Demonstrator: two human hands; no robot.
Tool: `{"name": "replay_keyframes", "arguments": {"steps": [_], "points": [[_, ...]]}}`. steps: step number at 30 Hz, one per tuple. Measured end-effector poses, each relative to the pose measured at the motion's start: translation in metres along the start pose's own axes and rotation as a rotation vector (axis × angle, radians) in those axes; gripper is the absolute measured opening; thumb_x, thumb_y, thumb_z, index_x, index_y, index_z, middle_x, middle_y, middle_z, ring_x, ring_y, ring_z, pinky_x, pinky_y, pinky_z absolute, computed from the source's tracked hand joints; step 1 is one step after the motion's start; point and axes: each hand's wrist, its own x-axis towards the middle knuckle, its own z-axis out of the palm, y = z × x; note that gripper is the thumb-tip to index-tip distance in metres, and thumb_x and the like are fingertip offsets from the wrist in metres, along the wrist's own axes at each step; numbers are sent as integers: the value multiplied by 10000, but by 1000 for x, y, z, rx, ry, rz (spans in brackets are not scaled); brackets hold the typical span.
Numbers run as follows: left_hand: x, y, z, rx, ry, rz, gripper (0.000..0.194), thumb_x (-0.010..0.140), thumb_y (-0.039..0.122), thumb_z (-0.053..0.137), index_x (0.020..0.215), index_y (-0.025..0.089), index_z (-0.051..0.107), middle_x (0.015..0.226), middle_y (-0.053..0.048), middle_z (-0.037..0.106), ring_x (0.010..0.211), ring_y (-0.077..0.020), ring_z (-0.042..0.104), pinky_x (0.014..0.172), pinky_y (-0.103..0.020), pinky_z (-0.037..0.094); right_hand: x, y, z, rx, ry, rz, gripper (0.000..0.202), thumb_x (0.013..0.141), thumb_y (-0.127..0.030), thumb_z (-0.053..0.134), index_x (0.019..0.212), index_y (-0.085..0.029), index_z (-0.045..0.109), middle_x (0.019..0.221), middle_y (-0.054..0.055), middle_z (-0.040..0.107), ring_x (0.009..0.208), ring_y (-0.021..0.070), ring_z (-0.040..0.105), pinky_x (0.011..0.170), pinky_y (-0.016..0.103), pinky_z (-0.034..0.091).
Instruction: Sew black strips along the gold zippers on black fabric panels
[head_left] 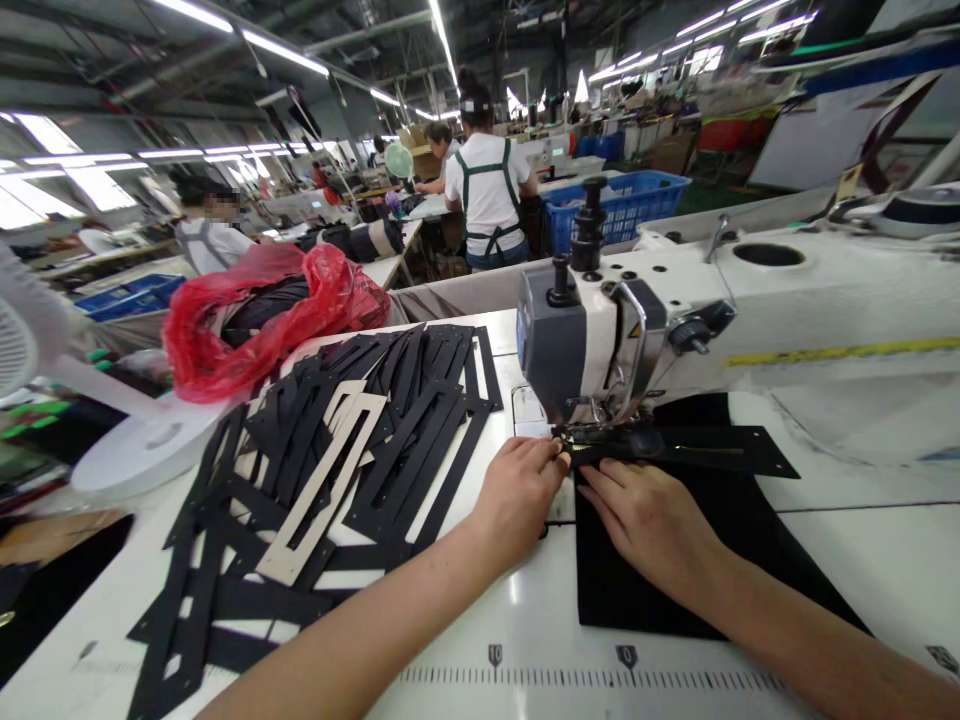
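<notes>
A black strip with a zipper (712,449) lies under the presser foot of a white sewing machine (825,310), over a larger black fabric piece (645,600). At the strip's left end, close beside the needle area, my left hand (519,495) is closed with its fingertips on the material. My right hand (651,515) holds the strip's near edge, fingers pressed together and the palm over the larger piece. The fingertips of both hands are partly hidden. Left of my hands is a loose heap of black slotted frames (409,450), with a beige slotted frame (322,490) on top.
A red plastic bag (337,290) with dark pieces sits behind the heap. At left stands a white fan (142,440). A ruler scale (555,678) runs along the table's front. Beyond the table are a blue crate (619,210) and a person in a white shirt (486,185).
</notes>
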Motion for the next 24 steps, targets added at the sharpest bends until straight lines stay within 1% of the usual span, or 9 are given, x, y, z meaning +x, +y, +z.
{"name": "replay_keyframes", "arguments": {"steps": [2, 4, 5, 7, 10, 12, 15, 18, 24], "points": [[2, 2, -1, 45, -15, 31, 195, 850, 92, 491, 1021, 98, 586, 1044, -120, 631, 983, -235, 589, 843, -369, 470, 1, 1, -5, 24, -16, -34, 214, 866, -120, 464, 943, -151, 661, 791, 57, 657, 686, 173, 615, 653, 293, 497], [5, 3, -3, 75, -26, 52, 183, 850, 87, 488, 1004, 86, 586, 1012, -127, 634, 962, -236, 596, 834, -367, 475, 2, 3, -9, 15, 20, -54, 211, 876, -137, 459, 889, -170, 667, 731, 42, 640, 626, 168, 594, 599, 294, 489], [5, 4, -4, 80, -30, 57, 180, 853, 87, 484, 1004, 85, 584, 1000, -126, 636, 952, -233, 599, 829, -365, 478, 4, 5, -10, -7, 53, -52, 213, 880, -147, 457, 886, -171, 668, 742, 50, 643, 649, 182, 598, 612, 313, 493], [5, 5, -3, 87, -21, 47, 183, 864, 87, 471, 1010, 91, 580, 1011, -129, 632, 970, -232, 594, 832, -368, 478, 7, 10, -9, -46, 104, -24, 217, 875, -145, 457, 942, -151, 663, 860, 97, 660, 795, 232, 613, 709, 377, 505], [2, 6, 0, 117, 31, 5, 185, 872, 90, 460, 1014, 99, 579, 1114, -155, 601, 1075, -256, 549, 865, -393, 463, 12, 17, -2, 7, 77, -12, 274, 856, -96, 439, 1045, -124, 635, 1035, 137, 644, 976, 255, 590, 849, 412, 490], [1, 5, 2, 120, 48, -1, 183, 873, 100, 462, 1014, 102, 578, 1142, -159, 592, 1099, -262, 539, 881, -399, 457, 13, 20, 1, 65, 41, -24, 313, 850, -69, 410, 1071, -129, 624, 1082, 133, 634, 1000, 236, 589, 870, 391, 493], [2, 2, 3, 88, 34, 35, 181, 877, 121, 454, 1011, 110, 575, 1101, -139, 617, 1054, -238, 573, 919, -398, 443, 13, 22, 2, 95, 9, -37, 340, 850, -60, 385, 1086, -133, 618, 1094, 127, 634, 991, 227, 600, 843, 371, 513], [4, 0, 3, 66, 39, 58, 182, 874, 112, 438, 996, 121, 573, 1052, -127, 639, 1041, -227, 584, 941, -405, 436, 12, 23, 1, 84, 13, -35, 345, 847, -64, 389, 1094, -141, 618, 1090, 123, 637, 972, 229, 608, 822, 371, 524], [4, 1, 4, 82, 96, 71, 203, 899, 98, 392, 970, 128, 580, 1031, -112, 653, 1020, -212, 601, 963, -409, 426, 12, 23, 2, 86, 6, -46, 339, 840, -58, 398, 1089, -128, 617, 1117, 128, 621, 1024, 228, 580, 885, 369, 490]]}}
